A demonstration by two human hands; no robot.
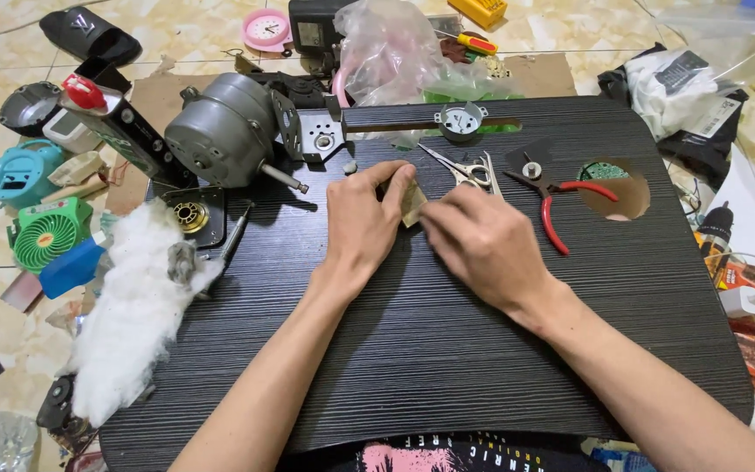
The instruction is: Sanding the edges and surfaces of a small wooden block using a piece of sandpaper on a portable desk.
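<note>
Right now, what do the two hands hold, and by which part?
A small tan piece, pinched at its left edge by the left hand and its right edge by the right hand.

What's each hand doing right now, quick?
Left hand: closed, pinching the small tan piece.
Right hand: closed, fingers on the same tan piece.

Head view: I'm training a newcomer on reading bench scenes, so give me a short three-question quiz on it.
1. True or false: the red-handled pliers are in the right hand.
2. Which lies nearest the left edge of the table? A) white stuffing B) scissors C) pliers
3. What do both hands pinch between them?

Key:
1. False; the pliers lie on the table, right of the hands.
2. A
3. A small tan piece, held between the left hand and the right hand.
</note>
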